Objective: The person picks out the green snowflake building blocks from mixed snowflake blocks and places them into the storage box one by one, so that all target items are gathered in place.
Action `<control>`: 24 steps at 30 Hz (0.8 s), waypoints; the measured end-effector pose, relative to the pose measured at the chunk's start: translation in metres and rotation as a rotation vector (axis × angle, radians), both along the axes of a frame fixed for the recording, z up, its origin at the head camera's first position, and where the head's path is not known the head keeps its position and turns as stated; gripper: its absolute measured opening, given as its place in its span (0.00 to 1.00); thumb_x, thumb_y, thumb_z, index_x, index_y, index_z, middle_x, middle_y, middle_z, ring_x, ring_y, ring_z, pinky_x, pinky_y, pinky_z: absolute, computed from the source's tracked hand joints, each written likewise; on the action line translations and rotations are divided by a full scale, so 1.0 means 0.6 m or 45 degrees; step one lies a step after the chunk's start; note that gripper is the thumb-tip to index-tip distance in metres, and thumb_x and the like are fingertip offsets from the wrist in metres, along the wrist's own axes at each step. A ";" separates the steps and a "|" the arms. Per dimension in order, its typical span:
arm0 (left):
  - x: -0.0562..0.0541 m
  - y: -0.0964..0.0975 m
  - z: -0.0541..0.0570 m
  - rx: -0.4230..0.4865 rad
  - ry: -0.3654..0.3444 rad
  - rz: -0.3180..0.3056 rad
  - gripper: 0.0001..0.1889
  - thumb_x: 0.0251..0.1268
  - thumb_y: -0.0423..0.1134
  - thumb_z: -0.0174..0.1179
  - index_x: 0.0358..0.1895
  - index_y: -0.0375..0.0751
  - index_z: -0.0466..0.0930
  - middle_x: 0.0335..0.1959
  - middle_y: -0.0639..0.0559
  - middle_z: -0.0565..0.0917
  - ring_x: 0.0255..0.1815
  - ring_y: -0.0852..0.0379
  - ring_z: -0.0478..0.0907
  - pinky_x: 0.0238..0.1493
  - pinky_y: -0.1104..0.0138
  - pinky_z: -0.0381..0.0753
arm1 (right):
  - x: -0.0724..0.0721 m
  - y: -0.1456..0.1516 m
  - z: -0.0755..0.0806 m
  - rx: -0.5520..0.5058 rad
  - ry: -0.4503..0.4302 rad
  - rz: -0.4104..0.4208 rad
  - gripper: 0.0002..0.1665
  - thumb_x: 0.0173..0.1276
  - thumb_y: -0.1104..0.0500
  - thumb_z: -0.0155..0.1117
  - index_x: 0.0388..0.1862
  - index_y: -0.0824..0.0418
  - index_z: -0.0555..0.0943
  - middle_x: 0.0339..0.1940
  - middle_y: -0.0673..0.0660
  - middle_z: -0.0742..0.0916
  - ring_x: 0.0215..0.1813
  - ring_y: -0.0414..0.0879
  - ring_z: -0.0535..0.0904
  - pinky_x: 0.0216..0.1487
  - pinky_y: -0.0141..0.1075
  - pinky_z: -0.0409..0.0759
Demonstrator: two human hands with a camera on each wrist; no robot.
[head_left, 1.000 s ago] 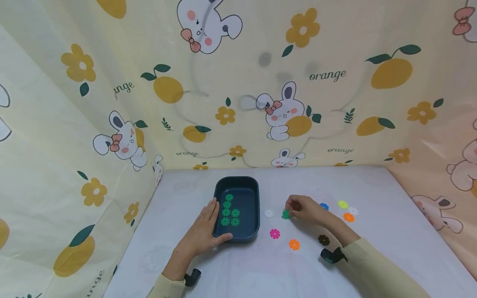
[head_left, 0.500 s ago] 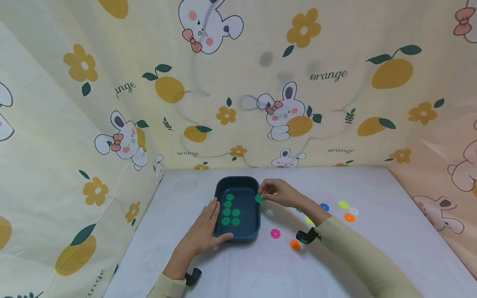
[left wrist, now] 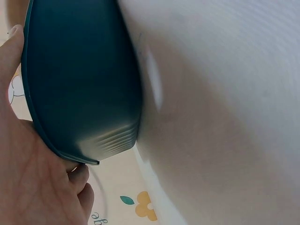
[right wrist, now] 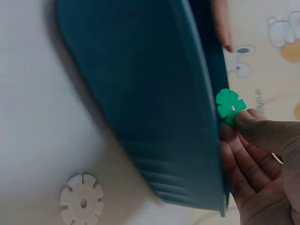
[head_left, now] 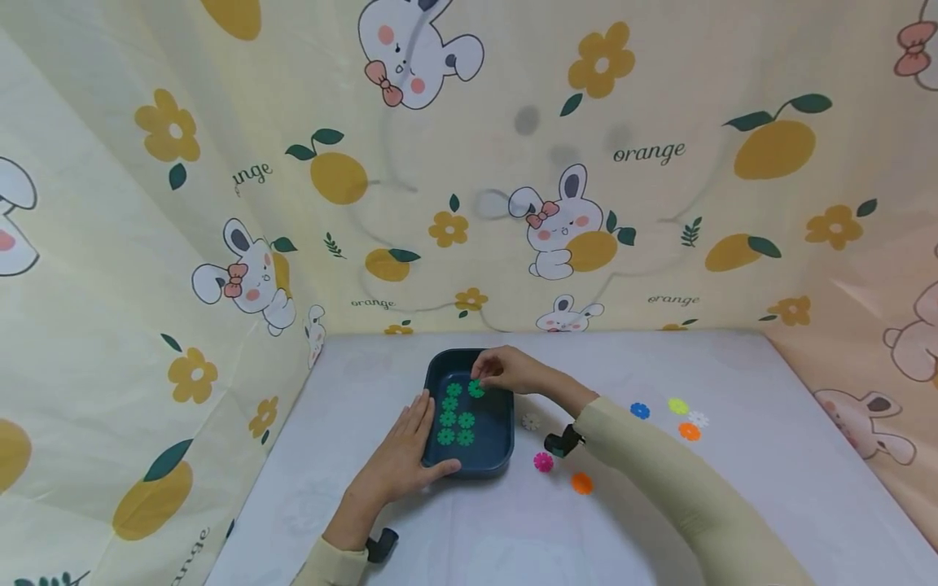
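My right hand (head_left: 513, 370) pinches a green flower-shaped plastic disc (right wrist: 229, 107) between thumb and fingers. It reaches over the right rim of a dark blue-green rectangular tray (head_left: 494, 443), with the disc above the tray's far half. Inside, several matching green discs (head_left: 449, 419) lie flat, mostly along the left side. My left hand (head_left: 399, 448) lies against the tray's near left corner, its straight fingers along the left rim and its thumb at the near rim. The left wrist view shows that hand beside the tray's outer wall (left wrist: 84, 79).
Right of the tray lie a white disc (right wrist: 82, 199), a pink disc (head_left: 543, 462) and an orange disc (head_left: 582, 483). Farther right are a blue disc (head_left: 640, 411), a yellow disc (head_left: 677, 406) and another orange disc (head_left: 689, 431). A patterned curtain (head_left: 454, 268) stands behind the white table.
My right hand has carried the green disc from the table on the right, leftward past the tray's rim to above its inside. My left hand has stayed at the tray.
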State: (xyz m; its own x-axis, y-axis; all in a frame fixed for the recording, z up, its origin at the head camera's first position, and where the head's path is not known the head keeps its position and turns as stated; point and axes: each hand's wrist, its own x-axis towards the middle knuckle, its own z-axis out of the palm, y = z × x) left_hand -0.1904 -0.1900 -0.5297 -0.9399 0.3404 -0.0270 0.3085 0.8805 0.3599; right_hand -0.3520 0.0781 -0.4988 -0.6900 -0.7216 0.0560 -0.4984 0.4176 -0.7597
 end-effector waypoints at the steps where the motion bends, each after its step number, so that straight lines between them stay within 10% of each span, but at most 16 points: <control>1: 0.000 0.000 0.000 0.001 0.002 0.000 0.62 0.68 0.76 0.61 0.89 0.39 0.40 0.91 0.47 0.38 0.91 0.48 0.38 0.89 0.49 0.45 | -0.003 -0.005 -0.002 0.020 0.004 0.005 0.07 0.77 0.66 0.70 0.50 0.61 0.88 0.41 0.50 0.89 0.44 0.43 0.83 0.52 0.34 0.88; 24: -0.002 -0.003 -0.004 -0.008 -0.001 -0.008 0.62 0.69 0.77 0.59 0.89 0.40 0.40 0.91 0.47 0.38 0.91 0.49 0.37 0.89 0.49 0.45 | -0.031 -0.067 -0.026 0.378 0.086 0.069 0.06 0.75 0.67 0.70 0.47 0.58 0.88 0.39 0.48 0.87 0.42 0.41 0.82 0.50 0.36 0.87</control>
State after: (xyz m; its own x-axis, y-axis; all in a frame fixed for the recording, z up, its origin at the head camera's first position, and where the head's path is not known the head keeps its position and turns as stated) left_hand -0.1917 -0.1918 -0.5320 -0.9377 0.3463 -0.0297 0.3140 0.8807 0.3547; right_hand -0.3707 0.0381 -0.5147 -0.6520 -0.7489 -0.1184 -0.5714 0.5880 -0.5725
